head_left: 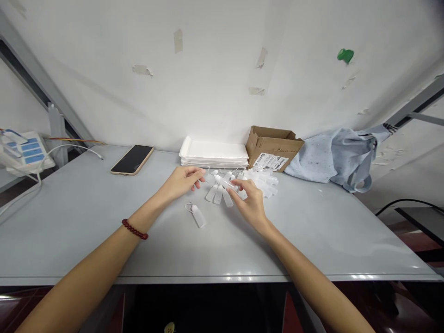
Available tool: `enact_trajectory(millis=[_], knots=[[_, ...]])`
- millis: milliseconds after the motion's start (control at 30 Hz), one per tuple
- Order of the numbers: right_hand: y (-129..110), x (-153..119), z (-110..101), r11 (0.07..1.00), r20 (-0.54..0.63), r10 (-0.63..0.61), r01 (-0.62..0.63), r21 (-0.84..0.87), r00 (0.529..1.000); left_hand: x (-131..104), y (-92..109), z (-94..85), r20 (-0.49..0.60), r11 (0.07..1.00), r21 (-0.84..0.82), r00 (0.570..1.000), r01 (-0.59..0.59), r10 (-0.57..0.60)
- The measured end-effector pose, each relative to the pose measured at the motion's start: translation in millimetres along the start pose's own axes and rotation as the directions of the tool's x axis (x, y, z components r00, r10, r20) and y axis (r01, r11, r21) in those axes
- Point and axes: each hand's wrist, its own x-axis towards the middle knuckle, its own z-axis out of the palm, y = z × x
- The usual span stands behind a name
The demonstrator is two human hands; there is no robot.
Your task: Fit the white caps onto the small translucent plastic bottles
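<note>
Between the thumb and fingers of my right hand (250, 200) is a small translucent plastic tag (225, 182), its white capped end pointing left. My left hand (185, 180) is just left of that end, thumb and forefinger pinched together. Thin white cord shows near its fingertips, but I cannot make out what they grip. Several similar tags (218, 194) are fanned out on the table below and behind the held one, and a denser pile (266, 181) spreads beyond my right hand. A single tag with a white loop (199, 216) lies apart, nearer to me.
Behind the tags, a stack of white flat packets (215, 152) stands against the wall beside an open cardboard box (274, 147). Light-blue cloth (329, 155) lies at the right. A phone (132, 160) and a white cable (65, 146) are on the left of the grey table (159, 252).
</note>
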Motion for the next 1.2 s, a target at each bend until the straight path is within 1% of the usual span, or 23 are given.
enact_trajectory(millis=[67,233,367,467,533,667,733,800,933,1100,1200], knots=[[-3,-1,0,0.999,0.011,-0.009,0.008,0.031,1.000,-1,1,1.6,-0.002,0.998,-0.055,1.000,0.013,-0.013],[-7,-3,1,0.998,0.064,-0.018,0.014,0.061,0.998,-7,4,8.1,0.142,0.983,-0.183,0.990,0.025,0.001],[-5,-5,3,0.996,0.135,-0.068,0.060,0.061,0.989,-12,6,14.9,0.189,0.978,-0.198,0.982,0.064,-0.026],[-5,-6,6,0.994,0.192,-0.110,0.104,0.040,0.975,-14,7,17.9,0.243,0.978,-0.196,0.970,0.070,-0.020],[-6,-7,6,0.993,0.205,-0.114,0.110,0.030,0.972,-14,9,18.0,0.226,0.978,-0.201,0.974,0.047,-0.001],[-9,-6,5,0.997,0.192,-0.063,0.055,0.050,0.979,-14,12,14.8,0.068,0.967,-0.253,0.997,-0.012,0.030],[-10,-6,3,0.997,0.194,-0.038,0.024,0.074,0.980,-13,13,13.3,0.022,0.959,-0.282,0.999,-0.019,0.026],[-11,-6,3,0.996,0.197,-0.026,0.010,0.085,0.980,-14,14,12.9,0.016,0.956,-0.292,1.000,-0.010,0.016],[-10,-7,3,0.997,0.186,-0.057,0.044,0.070,0.981,-15,15,14.7,0.034,0.961,-0.275,0.999,0.016,-0.007],[-10,-8,4,0.995,0.169,-0.080,0.070,0.069,0.982,-17,18,16.0,0.091,0.965,-0.251,0.995,0.068,-0.046],[-9,-8,5,0.993,0.144,-0.104,0.095,0.066,0.984,-18,20,16.2,0.105,0.965,-0.253,0.993,0.073,-0.047]])
